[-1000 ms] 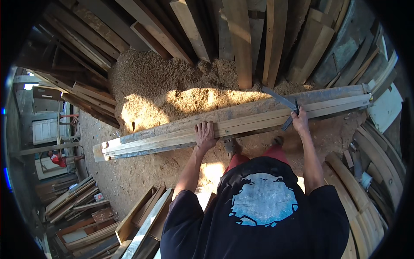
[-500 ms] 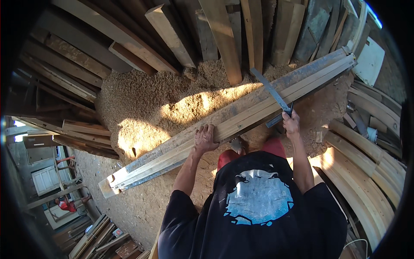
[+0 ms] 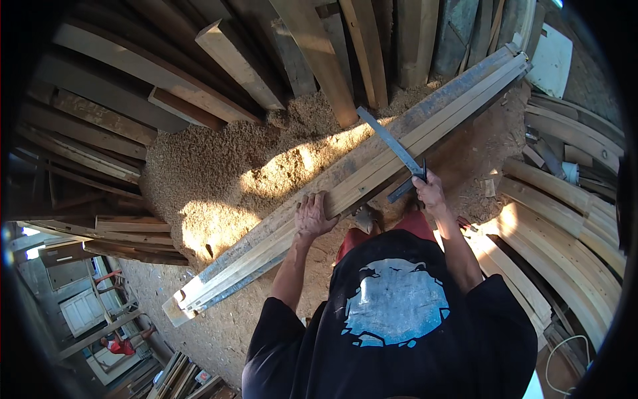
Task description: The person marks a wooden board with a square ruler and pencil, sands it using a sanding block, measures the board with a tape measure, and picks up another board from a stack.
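Long pale wooden strips (image 3: 372,178) lie side by side along a beam that slants up to the right in front of me. My left hand (image 3: 314,215) is closed over the strips, its fingers bent over them and the thumb toward the near side. My right hand (image 3: 430,191) grips a metal try square (image 3: 392,141) near its corner. The square's long blade crosses the strips and reaches beyond the beam; its short dark arm points left below the near edge. A thin dark stick, perhaps a pencil, pokes up from the right fingers.
Shavings (image 3: 212,166) are heaped behind the beam, with thick planks (image 3: 239,63) leaning beyond. Curved stacked boards (image 3: 565,246) fill the right side. A person in red (image 3: 121,346) is far off at the lower left, near more timber (image 3: 174,376).
The view has shifted slightly. My right hand and the square have moved left along the strips, closer to my left hand, which stays on the wood.
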{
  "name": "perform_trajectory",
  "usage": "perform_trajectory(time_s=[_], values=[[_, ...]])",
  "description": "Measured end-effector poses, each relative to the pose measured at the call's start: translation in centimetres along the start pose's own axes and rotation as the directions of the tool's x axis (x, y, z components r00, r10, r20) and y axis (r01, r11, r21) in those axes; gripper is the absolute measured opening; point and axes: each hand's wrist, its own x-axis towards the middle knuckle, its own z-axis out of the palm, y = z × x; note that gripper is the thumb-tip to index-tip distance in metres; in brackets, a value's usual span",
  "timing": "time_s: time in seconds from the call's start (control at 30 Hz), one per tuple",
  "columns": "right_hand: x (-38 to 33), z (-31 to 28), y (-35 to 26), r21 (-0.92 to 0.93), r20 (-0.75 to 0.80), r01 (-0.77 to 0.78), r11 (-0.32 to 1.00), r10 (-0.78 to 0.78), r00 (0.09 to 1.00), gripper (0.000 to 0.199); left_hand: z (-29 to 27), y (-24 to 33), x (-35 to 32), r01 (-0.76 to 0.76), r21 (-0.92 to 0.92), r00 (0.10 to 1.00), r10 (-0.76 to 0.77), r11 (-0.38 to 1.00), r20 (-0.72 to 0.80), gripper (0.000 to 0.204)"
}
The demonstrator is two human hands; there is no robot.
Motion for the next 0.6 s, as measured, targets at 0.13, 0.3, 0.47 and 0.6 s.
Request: perform_trajectory(time_s=[0.13,0.3,0.47,0.6], values=[[-1.0,0.3,0.7,0.008,-0.006,-0.025,1.000,0.025,1.000,0.005,0.4,-0.2,-0.3,-0.021,-0.022,0.999,0.020,1.000,-0.036,0.092],[-1.4,-0.6,1.8,0.158,-0.097,-0.042,0.987,0.057,0.994,0.005,1.2,-0.6,-0.7,-0.008,-0.159,0.995,-0.007,0.987,-0.095,0.097],[-0.9,-3.1,2.1,0.289,-0.190,-0.027,0.957,0.085,0.978,0.007,1.1,-0.3,-0.8,0.033,-0.141,0.997,-0.042,0.989,-0.059,0.100],[-1.0,-4.0,2.7,0.280,-0.188,-0.028,0.960,0.083,0.979,0.007,0.7,0.3,-0.5,0.044,-0.150,0.998,-0.049,0.988,-0.031,0.101]])
